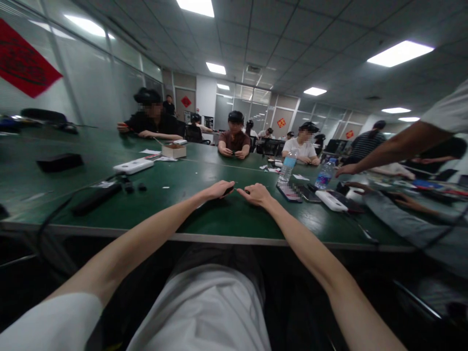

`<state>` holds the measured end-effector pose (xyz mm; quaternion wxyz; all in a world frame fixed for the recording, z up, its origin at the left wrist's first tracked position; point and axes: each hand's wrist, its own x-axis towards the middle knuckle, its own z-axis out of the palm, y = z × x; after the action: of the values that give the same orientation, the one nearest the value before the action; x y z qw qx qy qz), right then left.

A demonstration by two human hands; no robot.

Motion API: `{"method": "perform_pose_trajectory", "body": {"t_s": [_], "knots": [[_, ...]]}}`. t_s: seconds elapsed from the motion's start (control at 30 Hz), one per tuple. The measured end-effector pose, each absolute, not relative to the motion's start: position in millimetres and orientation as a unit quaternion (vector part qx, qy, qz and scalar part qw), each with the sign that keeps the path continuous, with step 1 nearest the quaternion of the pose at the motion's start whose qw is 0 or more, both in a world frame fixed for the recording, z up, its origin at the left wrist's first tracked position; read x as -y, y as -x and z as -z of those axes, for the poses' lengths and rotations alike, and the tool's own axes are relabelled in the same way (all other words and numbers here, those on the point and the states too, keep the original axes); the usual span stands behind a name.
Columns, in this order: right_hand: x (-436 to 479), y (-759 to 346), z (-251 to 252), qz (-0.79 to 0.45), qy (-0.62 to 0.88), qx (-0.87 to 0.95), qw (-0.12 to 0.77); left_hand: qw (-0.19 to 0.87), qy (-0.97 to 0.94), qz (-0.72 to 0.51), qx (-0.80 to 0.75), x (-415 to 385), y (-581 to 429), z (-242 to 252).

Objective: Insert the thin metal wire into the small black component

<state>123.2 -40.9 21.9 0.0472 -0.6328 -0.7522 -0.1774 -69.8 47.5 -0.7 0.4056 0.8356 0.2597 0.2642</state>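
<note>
My left hand (pixel 218 189) is closed around a small black object (pixel 228 190) whose dark end shows past the thumb; its kind is too small to make out. Just to the right, my right hand (pixel 259 194) is closed too, fingers curled under. A dark bit shows by its thumb, and I cannot make out what it is. A narrow gap separates the two hands. Both are at the green tabletop (pixel 226 219), a little in from its front edge, with the forearms reaching over that edge.
Right of my hands are a water bottle (pixel 288 165), a phone (pixel 290 192), a second bottle (pixel 325 174) and a white power strip (pixel 331 201). A person's arm (pixel 387 148) reaches in there. At left lie a black bar (pixel 97 200), another power strip (pixel 133 166) and a cardboard box (pixel 173 150). People sit opposite.
</note>
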Motion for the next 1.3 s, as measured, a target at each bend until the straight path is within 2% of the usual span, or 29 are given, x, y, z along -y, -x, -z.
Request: {"method": "perform_pose_trajectory", "body": {"t_s": [0.23,0.63,1.3], "knots": [[39.4,-111.8,-20.5,0.184,0.612,0.767,0.061,0.383,-0.839,-0.274,-0.273,-51.0,67.9,3.8],[42.6,-117.8,-27.6,0.161,0.650,0.741,0.054,0.427,-0.808,-0.298,-0.275,-48.7,68.9,2.8],[35.8,-121.1,-20.6,0.153,0.658,0.734,0.075,0.435,-0.796,-0.303,-0.292,-50.9,67.2,4.3]]}}
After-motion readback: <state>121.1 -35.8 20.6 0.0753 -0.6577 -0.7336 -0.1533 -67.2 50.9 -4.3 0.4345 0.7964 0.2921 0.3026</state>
